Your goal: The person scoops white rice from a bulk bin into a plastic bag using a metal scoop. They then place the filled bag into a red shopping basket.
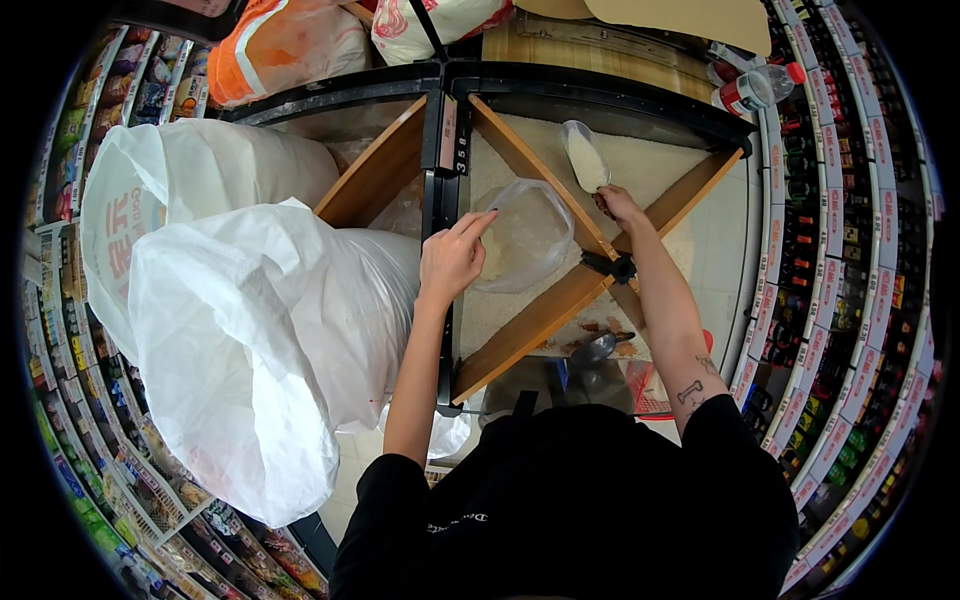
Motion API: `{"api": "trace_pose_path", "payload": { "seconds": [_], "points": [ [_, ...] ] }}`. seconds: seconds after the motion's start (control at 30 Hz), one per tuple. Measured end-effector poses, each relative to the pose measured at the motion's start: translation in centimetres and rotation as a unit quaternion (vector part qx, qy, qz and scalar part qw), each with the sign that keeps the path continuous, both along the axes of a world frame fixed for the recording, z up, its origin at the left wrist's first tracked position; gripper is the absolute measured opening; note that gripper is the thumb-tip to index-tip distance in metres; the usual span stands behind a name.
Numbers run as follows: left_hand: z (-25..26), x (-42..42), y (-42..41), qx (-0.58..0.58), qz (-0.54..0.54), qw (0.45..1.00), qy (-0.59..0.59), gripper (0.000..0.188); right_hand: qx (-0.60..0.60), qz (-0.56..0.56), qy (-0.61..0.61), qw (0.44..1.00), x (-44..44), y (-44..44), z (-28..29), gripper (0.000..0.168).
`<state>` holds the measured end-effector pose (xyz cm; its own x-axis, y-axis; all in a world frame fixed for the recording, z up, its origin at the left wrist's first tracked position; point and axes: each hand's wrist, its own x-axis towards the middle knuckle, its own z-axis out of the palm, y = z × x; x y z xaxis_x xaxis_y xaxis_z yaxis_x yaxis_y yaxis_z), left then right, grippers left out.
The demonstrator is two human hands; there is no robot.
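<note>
My right hand [616, 206] grips the handle of a clear plastic scoop [587, 155]. White rice-like grain fills much of the scoop, which is above the far grain compartment [645, 139] of a bin split by crossed wooden dividers. My left hand [452, 255] is at the left rim of an open clear plastic bag [529, 240]; its index finger reaches over the rim, but whether it pinches the film is unclear. Pale grain shows inside this bag, in the left compartment. Within the near compartment rests another scoop [595, 349], beside brownish patches.
Large white woven sacks [247, 352] bulge against the bin's left side. A black hub [622, 268] joins the wooden dividers [536, 337]. Plastic bottles [759, 88] lie by the far right corner. Stocked store shelves [832, 262] curve along both sides. A red basket [652, 390] is near my right elbow.
</note>
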<state>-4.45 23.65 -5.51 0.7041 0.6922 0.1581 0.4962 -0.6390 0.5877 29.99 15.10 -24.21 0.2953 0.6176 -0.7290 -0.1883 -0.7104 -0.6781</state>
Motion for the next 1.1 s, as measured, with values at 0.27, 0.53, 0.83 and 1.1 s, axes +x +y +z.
{"api": "trace_pose_path", "payload": {
  "seconds": [0.27,0.53,0.83,1.1],
  "points": [
    [-0.4,-0.3,0.0,0.002,0.005,1.000,0.007,0.044,0.056,0.035,-0.101,0.993,-0.6,0.0,3.1,0.022],
    [-0.2,-0.1,0.0,-0.008,0.006,1.000,-0.003,0.042,0.049,0.194,-0.201,0.959,-2.2,-2.7,17.3,0.028],
    [-0.4,-0.2,-0.1,-0.015,0.013,1.000,0.005,0.042,-0.059,0.457,-0.363,0.810,-10.1,-1.2,21.2,0.030],
    [-0.6,-0.3,0.0,-0.003,0.005,1.000,0.004,0.042,-0.075,0.549,-0.435,0.710,-14.8,0.5,19.8,0.021]
  ]
}}
